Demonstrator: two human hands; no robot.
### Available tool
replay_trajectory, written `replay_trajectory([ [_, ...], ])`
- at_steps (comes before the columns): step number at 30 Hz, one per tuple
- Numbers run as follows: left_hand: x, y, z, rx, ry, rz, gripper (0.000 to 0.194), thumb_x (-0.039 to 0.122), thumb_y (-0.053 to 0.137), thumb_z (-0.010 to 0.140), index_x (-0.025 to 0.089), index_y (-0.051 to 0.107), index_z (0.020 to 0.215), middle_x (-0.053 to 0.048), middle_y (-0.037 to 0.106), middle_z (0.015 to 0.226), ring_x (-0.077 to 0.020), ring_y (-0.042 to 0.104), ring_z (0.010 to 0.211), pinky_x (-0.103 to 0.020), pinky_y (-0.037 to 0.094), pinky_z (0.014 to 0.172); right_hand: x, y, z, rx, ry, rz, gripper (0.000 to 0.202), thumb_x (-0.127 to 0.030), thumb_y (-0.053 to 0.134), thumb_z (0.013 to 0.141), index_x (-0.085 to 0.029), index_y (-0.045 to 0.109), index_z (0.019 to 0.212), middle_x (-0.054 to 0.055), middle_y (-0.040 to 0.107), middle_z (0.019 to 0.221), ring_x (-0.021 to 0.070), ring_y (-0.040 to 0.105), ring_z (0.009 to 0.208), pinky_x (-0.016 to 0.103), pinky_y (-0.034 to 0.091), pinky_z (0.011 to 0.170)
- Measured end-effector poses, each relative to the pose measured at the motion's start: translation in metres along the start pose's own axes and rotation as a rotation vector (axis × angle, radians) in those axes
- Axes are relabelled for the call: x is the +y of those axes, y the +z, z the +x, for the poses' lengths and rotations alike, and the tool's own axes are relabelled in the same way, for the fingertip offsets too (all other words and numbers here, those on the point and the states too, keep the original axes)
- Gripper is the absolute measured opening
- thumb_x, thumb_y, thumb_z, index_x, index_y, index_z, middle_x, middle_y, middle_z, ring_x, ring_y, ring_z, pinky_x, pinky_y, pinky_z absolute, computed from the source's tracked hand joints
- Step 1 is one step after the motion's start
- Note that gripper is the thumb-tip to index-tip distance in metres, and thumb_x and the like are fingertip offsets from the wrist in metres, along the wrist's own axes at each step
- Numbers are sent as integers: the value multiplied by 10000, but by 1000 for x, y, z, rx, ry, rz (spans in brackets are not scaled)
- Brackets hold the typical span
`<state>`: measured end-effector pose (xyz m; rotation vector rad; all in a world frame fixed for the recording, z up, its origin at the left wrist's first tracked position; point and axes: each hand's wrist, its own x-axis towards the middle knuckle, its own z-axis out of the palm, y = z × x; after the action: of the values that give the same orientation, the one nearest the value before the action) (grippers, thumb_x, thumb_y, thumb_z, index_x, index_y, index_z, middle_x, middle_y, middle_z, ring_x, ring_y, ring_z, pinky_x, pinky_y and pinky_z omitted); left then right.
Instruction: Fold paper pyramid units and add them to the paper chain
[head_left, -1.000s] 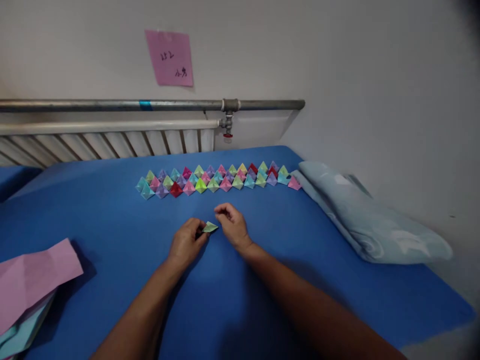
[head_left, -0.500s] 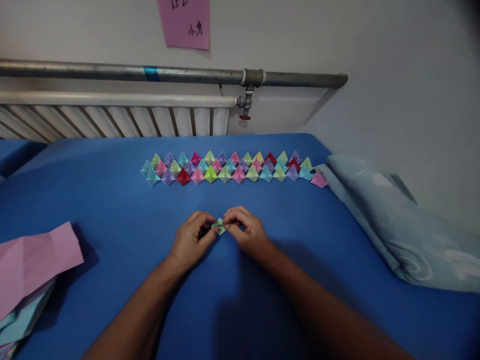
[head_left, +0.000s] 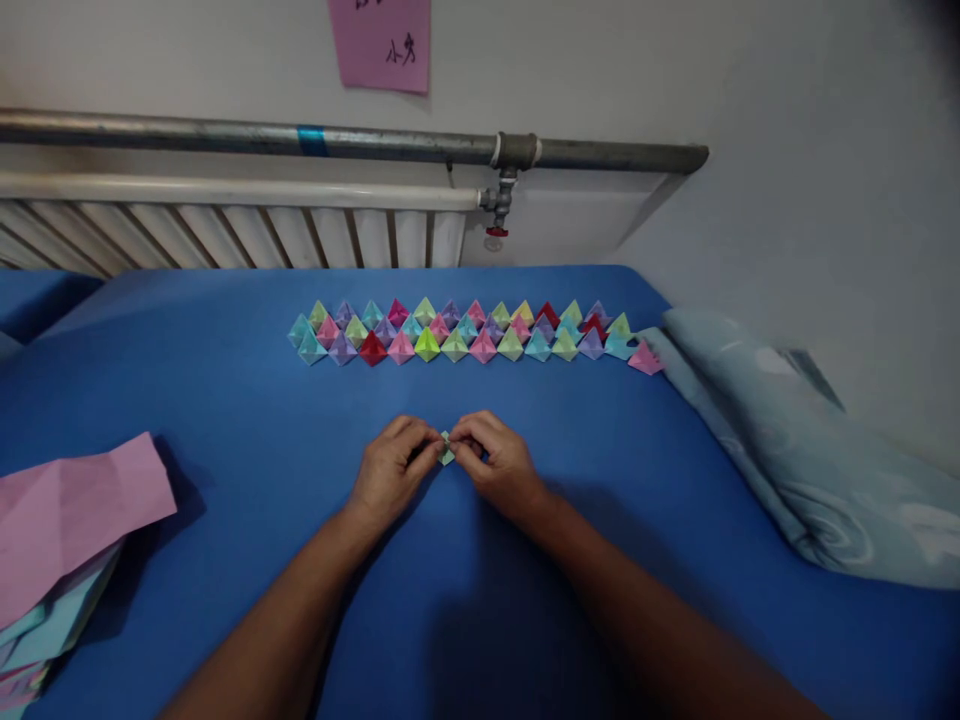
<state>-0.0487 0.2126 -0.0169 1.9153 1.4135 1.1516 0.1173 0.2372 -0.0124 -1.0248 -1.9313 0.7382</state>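
A small pale green folded paper (head_left: 446, 450) is pinched between my two hands, just above or on the blue surface. My left hand (head_left: 395, 465) grips its left corner between thumb and forefinger. On the opposite corner, the thumb and forefinger of my right hand (head_left: 496, 460) are closed. Fingertips hide both side corners of the paper. Beyond my hands lie several rows of folded paper boats (head_left: 454, 345) in green, purple, pink, blue, red and yellow, set close together. A pink paper boat (head_left: 646, 358) sits at the right end of the front row.
A stack of coloured paper with a pink sheet (head_left: 82, 510) on top lies at the left on the blue surface (head_left: 247, 420). At the right is a folded light-blue blanket (head_left: 780, 440). A radiator (head_left: 300, 240), a metal pipe (head_left: 225, 137) and a pink note (head_left: 381, 45) are along the wall.
The left fingers have closed in on the paper's left corner, and the hands are nearer each other. The whole view has shifted slightly.
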Motion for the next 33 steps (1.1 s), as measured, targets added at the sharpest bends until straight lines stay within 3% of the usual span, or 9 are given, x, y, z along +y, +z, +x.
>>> replay_trajectory([
  [10,2,-6,1,72,-146,4,145,261,532,841,190,611,743,-7,602,767,-134,561,703,-252,442,659,1,-7,-2,-8,49,-47,126,-100,516,778,-195,593,748,-14,546,690,106,502,600,225,404,593],
  [13,3,-7,1,106,-185,-7,153,279,532,840,189,603,738,-9,603,772,-136,561,702,-263,449,673,0,-7,-2,51,63,-21,135,-94,505,770,-196,588,739,-18,561,687,102,508,593,220,405,581],
  [16,9,-6,-2,115,-219,-84,150,322,582,821,186,620,871,-32,619,883,-149,592,766,-283,474,713,-6,-7,-2,128,71,6,118,-119,514,797,-195,586,743,-18,571,691,98,513,585,216,413,567],
  [20,18,1,-8,147,-328,-167,342,385,656,766,176,593,1029,-43,628,895,-168,623,771,-310,503,717,-14,-8,-4,171,-21,-25,112,-133,516,836,-199,584,777,0,597,737,109,548,634,223,440,597],
  [26,20,6,-11,115,-393,-281,280,349,610,775,178,592,995,-42,680,840,-177,651,750,-313,509,707,-20,-8,-9,132,-194,-86,132,-97,502,855,-206,575,842,32,631,827,136,604,767,245,477,688],
  [33,19,5,-11,145,-395,-272,342,315,537,805,157,596,1102,-36,679,819,-154,632,683,-294,500,682,-23,-4,-11,90,-204,-98,148,-87,483,853,-211,563,839,29,617,813,133,594,745,240,476,680],
])
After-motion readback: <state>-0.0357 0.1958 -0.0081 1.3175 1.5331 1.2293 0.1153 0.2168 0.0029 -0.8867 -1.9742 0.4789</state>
